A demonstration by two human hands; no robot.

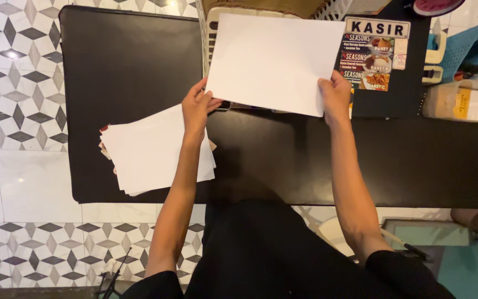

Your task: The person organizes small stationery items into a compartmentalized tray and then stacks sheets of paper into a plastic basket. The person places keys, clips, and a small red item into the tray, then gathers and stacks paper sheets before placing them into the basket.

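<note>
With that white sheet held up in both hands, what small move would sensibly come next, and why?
Probably lowering the white sheet onto the black table. The left hand and right hand pinch its two lower corners, holding it above the table's far edge, while a loose paper stack lies fanned beside the left forearm. It might instead join that stack.

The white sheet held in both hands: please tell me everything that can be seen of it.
The white sheet is plain, blank paper, rectangular and flat, slightly tilted. It is held above the black table, the left hand pinching its lower left corner and the right hand its lower right corner. It partly covers a white basket behind.
</note>
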